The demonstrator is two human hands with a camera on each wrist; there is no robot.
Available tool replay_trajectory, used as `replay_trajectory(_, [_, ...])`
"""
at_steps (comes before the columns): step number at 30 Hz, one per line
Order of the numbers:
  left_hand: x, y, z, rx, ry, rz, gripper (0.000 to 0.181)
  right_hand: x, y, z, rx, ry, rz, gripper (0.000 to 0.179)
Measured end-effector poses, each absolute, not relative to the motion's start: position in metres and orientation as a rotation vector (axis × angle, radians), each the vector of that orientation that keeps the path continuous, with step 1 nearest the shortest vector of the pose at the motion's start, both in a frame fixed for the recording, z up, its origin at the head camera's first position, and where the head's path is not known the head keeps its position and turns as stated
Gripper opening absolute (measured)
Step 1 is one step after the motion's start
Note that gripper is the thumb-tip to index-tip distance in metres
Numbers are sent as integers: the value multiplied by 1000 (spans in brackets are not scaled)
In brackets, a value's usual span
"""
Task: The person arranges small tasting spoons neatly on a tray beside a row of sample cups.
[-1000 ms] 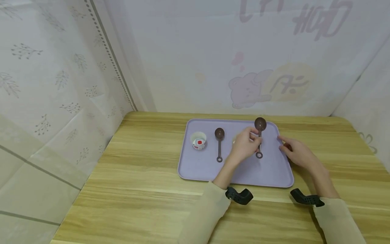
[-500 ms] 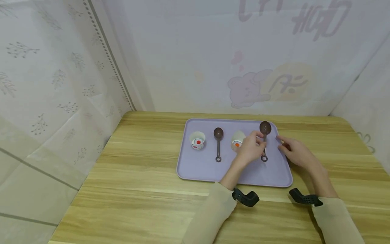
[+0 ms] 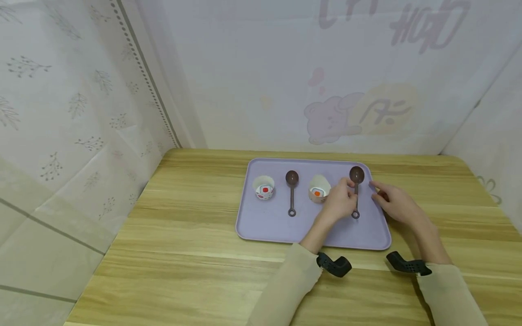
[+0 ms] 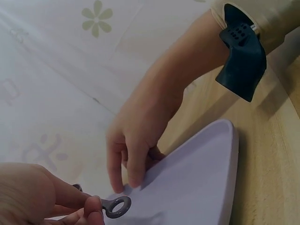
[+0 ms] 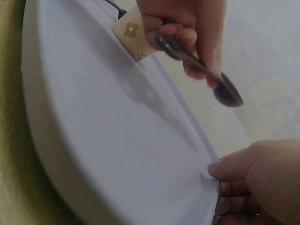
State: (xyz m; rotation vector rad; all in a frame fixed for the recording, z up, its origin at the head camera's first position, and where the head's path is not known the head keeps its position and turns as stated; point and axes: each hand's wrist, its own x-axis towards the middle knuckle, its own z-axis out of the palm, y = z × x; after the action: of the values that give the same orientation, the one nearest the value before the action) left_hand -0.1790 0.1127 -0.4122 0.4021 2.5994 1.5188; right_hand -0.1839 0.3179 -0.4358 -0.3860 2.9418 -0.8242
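Observation:
My left hand (image 3: pixel 340 199) pinches the handle of a brown measuring spoon (image 3: pixel 356 174), its round bowl pointing to the far side. In the right wrist view this measuring spoon hangs above the lilac tray (image 5: pixel 126 126), casting a shadow. At the tray's right edge is my right hand (image 3: pixel 397 203); its thumb (image 5: pixel 229 165) lies over the rim and its other fingers curl outside it. A second brown measuring spoon (image 3: pixel 292 179) lies on the tray. Paper baking cups stand on it: a left cup (image 3: pixel 264 194) with a red item inside, a right cup (image 3: pixel 317 197) with an orange one.
The tray lies on a wood-grain table (image 3: pixel 183 226) near its back edge. Behind stands a printed cloth wall (image 3: pixel 244 90), with a patterned curtain (image 3: pixel 73 113) at the left. Dark wrist mounts (image 3: pixel 334 265) sit on both forearms.
My left hand has carried the measuring spoon to the right and slightly nearer, uncovering the right baking cup. My right hand stays at the tray's edge.

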Motion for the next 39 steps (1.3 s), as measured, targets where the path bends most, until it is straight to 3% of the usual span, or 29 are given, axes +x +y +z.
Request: replay_trajectory(39, [-185,132,-430,239,2799,1218,29,-184,317,-435,-405,2950,-798,47])
